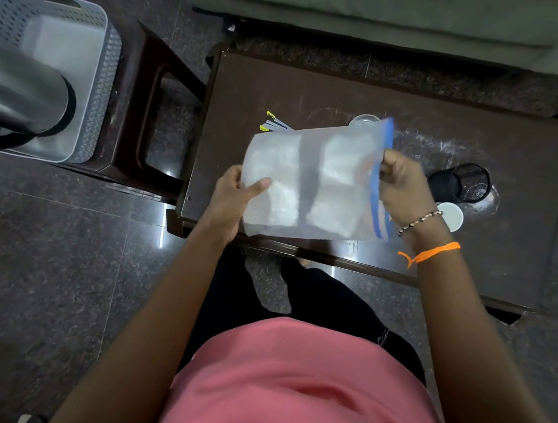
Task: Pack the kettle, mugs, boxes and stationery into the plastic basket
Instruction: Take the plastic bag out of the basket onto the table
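Both hands hold a clear zip bag (315, 180) with a blue seal above the dark table (484, 146); pale boxes show through it. My left hand (234, 199) grips its closed bottom edge, thumb on top. My right hand (401, 183) pinches the blue seal end. Pens with yellow caps (273, 125) lie on the table just behind the bag. A black mesh pen holder (462, 186) lies on its side to the right, and a white mug (451, 216) stands beside it. A grey plastic basket (56, 60) sits on a stool at the left.
A large metal cylinder with a black rim (21, 98) juts in at the left edge in front of the basket. A glass (364, 120) peeks out behind the bag. A dark wooden stool (151, 105) holds the basket. A sofa (395, 13) runs along the top.
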`<state>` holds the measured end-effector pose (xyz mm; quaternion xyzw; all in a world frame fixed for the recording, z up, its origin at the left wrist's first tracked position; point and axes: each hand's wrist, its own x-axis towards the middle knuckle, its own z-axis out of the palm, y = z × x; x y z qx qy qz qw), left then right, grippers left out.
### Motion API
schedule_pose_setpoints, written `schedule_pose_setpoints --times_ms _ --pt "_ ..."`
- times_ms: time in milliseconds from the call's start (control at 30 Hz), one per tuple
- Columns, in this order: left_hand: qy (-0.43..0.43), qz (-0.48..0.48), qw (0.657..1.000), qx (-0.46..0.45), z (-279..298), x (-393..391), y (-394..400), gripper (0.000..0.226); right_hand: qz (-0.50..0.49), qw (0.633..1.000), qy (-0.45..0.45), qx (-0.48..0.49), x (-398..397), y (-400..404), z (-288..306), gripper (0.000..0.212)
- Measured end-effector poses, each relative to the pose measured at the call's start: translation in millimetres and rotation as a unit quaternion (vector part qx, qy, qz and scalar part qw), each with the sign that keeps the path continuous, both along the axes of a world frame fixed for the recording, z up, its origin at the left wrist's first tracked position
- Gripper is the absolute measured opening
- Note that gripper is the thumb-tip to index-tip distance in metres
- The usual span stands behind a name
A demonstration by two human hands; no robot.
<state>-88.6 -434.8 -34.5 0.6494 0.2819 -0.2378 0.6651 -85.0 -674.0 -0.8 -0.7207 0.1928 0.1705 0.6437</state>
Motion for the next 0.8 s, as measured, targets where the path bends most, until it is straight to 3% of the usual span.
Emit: schedule_pose_setpoints --times_ms 133,200,300,400,500,633,800 --pt "-0.01 0.05 0.997 0.05 -2.8 -3.3 7.7 0.045 -0.081 0.994 -0.065 -0.024 -3.2 -26.4 13.3 0.031" --pt "-0.037 0.05 0.997 0.052 -1.9 -4.8 6.9 0.051 -0.101 0.991 -0.09 -0.023 -3.7 -42.2 19.3 0.04" --pt "-0.071 0.015 0.995 0.075 4.2 -6.0 3.3 0.065 -0.07 0.99 -0.124 -0.013 1.9 -50.9 30.4 0.059" --pt "-0.149 -0.073 0.978 0.126 15.8 -3.2 -11.1 0.07 -0.013 0.994 -0.105 -0.006 1.2 -41.1 41.2 0.058" --pt "-0.2 -0.157 0.954 0.157 27.1 4.1 -26.7 0.051 0.051 0.995 -0.075 -0.028 -1.0 -21.7 42.7 0.046" --pt "-0.217 -0.185 0.94 0.187 39.4 7.6 -44.2 0.025 0.083 0.989 -0.062 -0.107 -5.2 -1.4 35.4 0.016" --pt "-0.198 -0.212 0.944 0.158 46.6 9.1 -55.6 0.011 0.069 0.978 -0.032 -0.194 -5.0 9.5 23.8 0.021"
